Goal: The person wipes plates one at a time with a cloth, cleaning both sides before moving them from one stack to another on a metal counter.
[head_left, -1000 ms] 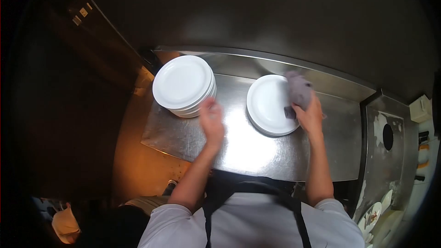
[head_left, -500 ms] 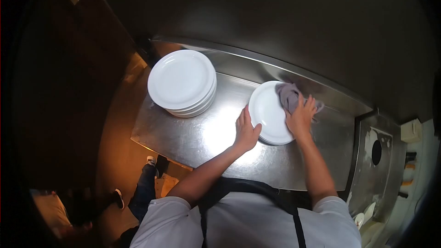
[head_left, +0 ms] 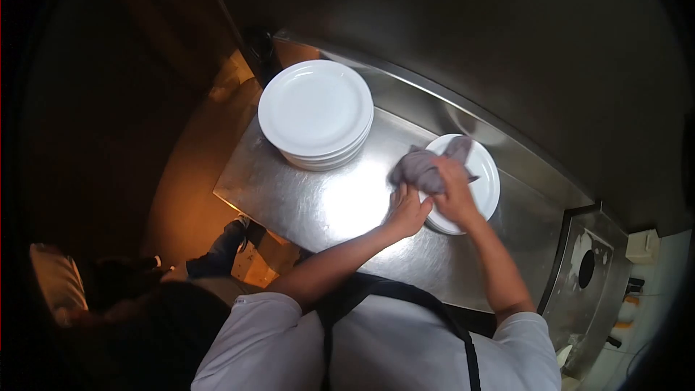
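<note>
A round white plate [head_left: 489,182] tops a short stack on the steel counter. My right hand [head_left: 456,194] is closed on a grey-purple cloth [head_left: 420,168] and presses it against the plate's upper face. The cloth is bunched and hangs past the left rim. At the plate's lower left edge, my left hand [head_left: 408,215] holds the rim, its thumb towards the plate. Folds of cloth cover the tips of its fingers. To the left rises a taller stack of white plates [head_left: 316,107].
The steel counter [head_left: 289,206] has a raised ledge along its back, below a dark wall. Right of it is a metal surface [head_left: 557,304] with a round dark hole [head_left: 587,269]. At lower left, another person's leg [head_left: 217,252] shows beside the counter.
My right hand has swept the cloth from the plate's right side to its left rim. The view has turned slightly. At lower left, the other person has come closer to the counter.
</note>
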`<act>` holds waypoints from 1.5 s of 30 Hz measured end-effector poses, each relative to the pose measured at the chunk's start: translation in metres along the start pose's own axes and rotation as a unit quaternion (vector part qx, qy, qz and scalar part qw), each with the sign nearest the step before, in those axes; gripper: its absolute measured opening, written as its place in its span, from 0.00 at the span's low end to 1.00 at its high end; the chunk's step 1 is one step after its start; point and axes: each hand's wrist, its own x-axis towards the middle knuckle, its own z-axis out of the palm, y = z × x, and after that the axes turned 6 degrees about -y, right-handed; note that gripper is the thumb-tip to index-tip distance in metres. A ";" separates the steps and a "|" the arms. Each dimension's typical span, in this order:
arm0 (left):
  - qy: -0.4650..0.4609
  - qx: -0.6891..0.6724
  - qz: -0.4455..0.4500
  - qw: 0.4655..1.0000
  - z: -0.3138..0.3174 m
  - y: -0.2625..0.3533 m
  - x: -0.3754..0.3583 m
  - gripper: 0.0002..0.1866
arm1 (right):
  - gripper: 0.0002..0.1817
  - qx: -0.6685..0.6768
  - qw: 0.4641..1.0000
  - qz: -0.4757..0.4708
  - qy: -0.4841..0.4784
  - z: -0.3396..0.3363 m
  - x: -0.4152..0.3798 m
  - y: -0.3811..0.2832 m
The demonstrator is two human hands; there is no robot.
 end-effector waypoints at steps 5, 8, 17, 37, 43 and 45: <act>-0.018 0.008 0.027 0.999 -0.020 0.011 -0.002 0.61 | 0.39 -0.137 0.973 0.131 0.128 0.002 0.008 0.051; -0.041 0.035 0.032 0.998 -0.028 0.020 -0.009 0.79 | 0.38 -0.054 0.992 0.098 0.062 0.012 -0.009 0.014; -0.017 0.050 0.055 0.997 -0.027 0.022 -0.010 0.83 | 0.37 -0.231 0.948 0.221 -0.007 -0.047 -0.066 0.039; 0.011 0.077 0.058 0.995 -0.030 0.029 -0.012 0.81 | 0.41 -0.136 0.977 0.162 0.009 -0.004 0.001 0.034; -0.032 0.133 0.098 0.986 -0.016 0.010 -0.004 0.72 | 0.41 0.027 0.991 0.083 -0.097 -0.005 -0.036 -0.050; 0.005 0.075 0.093 0.993 -0.021 0.010 -0.010 0.69 | 0.42 0.064 0.978 0.116 -0.159 -0.035 -0.070 -0.063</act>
